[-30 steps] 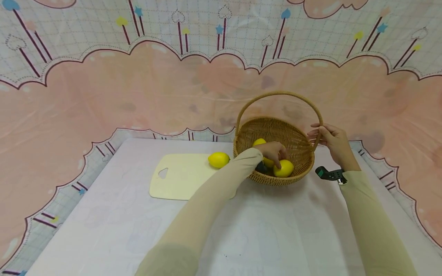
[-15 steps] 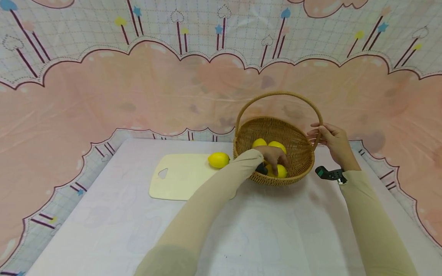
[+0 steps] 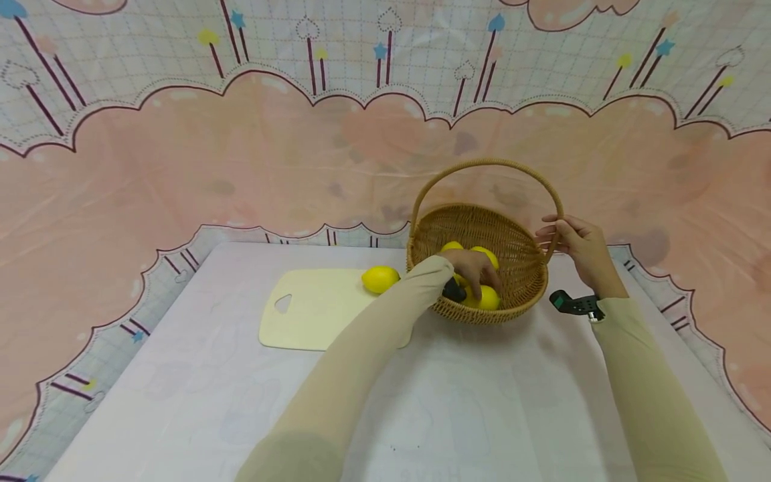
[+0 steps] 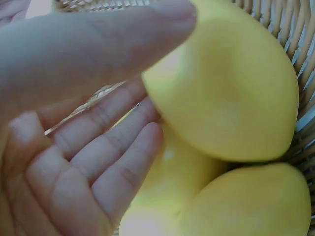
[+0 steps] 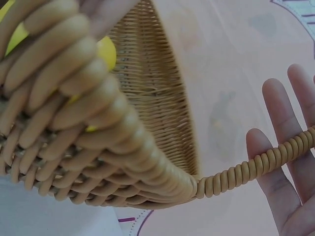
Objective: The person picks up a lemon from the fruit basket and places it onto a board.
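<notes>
1. Right of centre in the head view, wicker basket (image 3: pixel 517 268) standing on the white table (image 3: pixel 199 395), arched handle (image 3: pixel 485 163) upright
2. Inside the basket, left hand (image 3: pixel 476 269) lying over a lemon (image 3: pixel 485 298) near the front wall, fingers curved down upon it; grip itself not plain from this view
3. Close up in the left wrist view, thumb (image 4: pixel 98 44) pressed across the top of one lemon (image 4: pixel 231 93), fingers (image 4: pixel 108 162) spread loosely below it, not wrapped tight; two more lemons crowded at the lower edge
4. Compared with a second ago: left hand sunk lower into the basket, the front lemon no longer lifted above the rim; two lemons now showing behind the hand rather than one
5. At the right side of the handle, right hand (image 3: pixel 577 244) resting against the coiled cane, fingers straight and relaxed, as before; same seen in the right wrist view, open palm (image 5: pixel 290 162) behind the handle (image 5: pixel 256 169)
6. Left of the basket, a single lemon (image 3: pixel 380 279) sitting on the corner of the pale cutting board (image 3: pixel 307 309), unmoved
7. Behind everything, pink cloud-patterned backdrop (image 3: pixel 181 167)
</notes>
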Demonstrator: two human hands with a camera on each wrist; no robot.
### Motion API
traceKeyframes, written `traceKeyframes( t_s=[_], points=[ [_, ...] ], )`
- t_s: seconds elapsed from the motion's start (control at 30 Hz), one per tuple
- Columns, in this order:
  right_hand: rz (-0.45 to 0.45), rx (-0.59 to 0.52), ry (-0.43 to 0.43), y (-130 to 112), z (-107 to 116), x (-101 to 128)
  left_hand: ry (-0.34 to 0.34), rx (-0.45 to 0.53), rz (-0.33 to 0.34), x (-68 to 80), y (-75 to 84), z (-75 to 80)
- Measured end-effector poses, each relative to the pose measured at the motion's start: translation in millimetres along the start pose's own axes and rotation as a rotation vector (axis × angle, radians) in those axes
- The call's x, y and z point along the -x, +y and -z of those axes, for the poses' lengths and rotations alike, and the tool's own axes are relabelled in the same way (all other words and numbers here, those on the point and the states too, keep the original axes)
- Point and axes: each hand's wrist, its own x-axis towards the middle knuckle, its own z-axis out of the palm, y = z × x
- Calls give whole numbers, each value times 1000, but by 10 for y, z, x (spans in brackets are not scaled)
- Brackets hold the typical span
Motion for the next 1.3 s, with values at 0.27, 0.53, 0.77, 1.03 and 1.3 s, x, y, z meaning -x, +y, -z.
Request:
traceKeyframes(
  t_s=[0.27,0.53,0.77,1.03,1.3],
  points=[
    [-11,28,9,-4,6,-1,72,40,97,128,-28,92],
    [-16,24,11,-1,1,-1,48,60,141,143,-43,73],
    [-12,-20,-1,11,-4,4,62,-21,101,127,-49,1],
    [-9,-9,-3,11,-2,1,105,40,92,120,-77,-27],
    [-16,14,8,-6,-11,-15,100,26,93,121,-92,-11]
  ],
)
